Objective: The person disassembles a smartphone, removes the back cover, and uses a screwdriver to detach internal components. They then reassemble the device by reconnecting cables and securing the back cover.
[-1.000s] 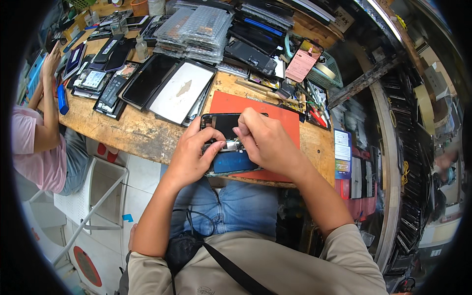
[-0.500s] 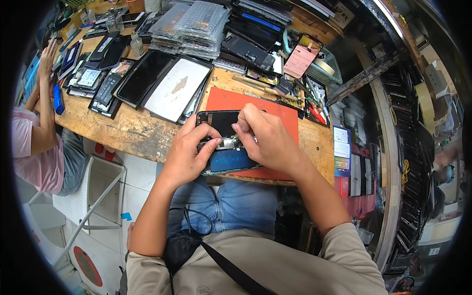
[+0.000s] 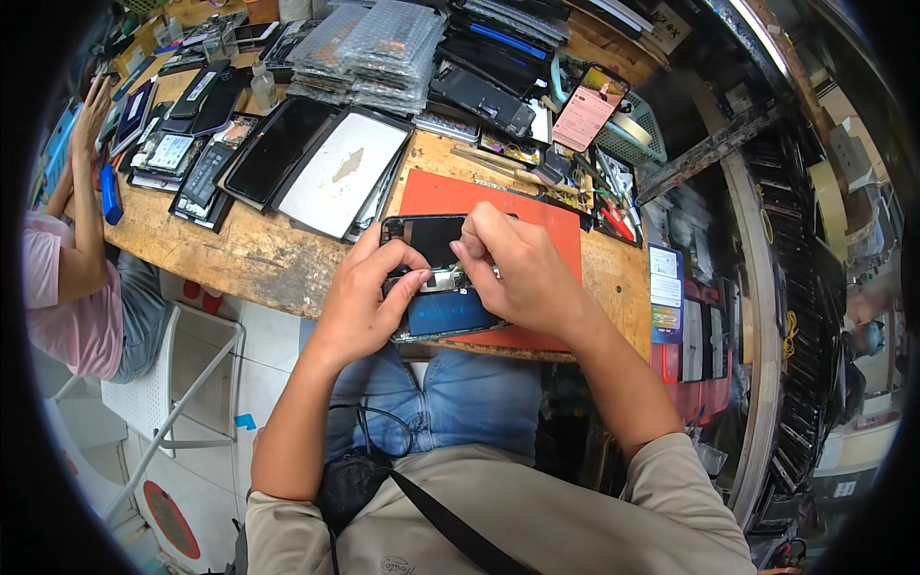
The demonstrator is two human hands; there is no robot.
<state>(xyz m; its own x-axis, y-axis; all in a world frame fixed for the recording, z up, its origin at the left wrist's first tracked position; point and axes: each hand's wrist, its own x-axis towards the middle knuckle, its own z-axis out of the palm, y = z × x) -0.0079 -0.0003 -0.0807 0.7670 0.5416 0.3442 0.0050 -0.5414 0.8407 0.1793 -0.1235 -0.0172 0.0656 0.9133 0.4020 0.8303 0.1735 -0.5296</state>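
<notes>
An opened phone (image 3: 433, 233) lies near the bench's front edge, partly over an orange-red mat (image 3: 563, 240). Its blue battery (image 3: 446, 314) is exposed on the near side, with a silvery metal part above it. My left hand (image 3: 364, 299) wraps round the phone's left side, the thumb lying on the inside by the metal part. Over the right side of the phone hovers my right hand (image 3: 525, 273), its thumb and fingers pinched together. Whatever the pinch holds is hidden, and this hand also covers the phone's right part.
Stacked phones and a white-topped pile (image 3: 347, 171) stand on the wooden bench (image 3: 259, 261) to the left. Bubble-wrapped packs (image 3: 383, 48) rise behind. A lit phone (image 3: 589, 107) leans beside a tool tray (image 3: 618, 196). A person's arm (image 3: 88, 206) is at far left.
My hands and the phone stay nearly in place. The other person's hand at far left has shifted slightly.
</notes>
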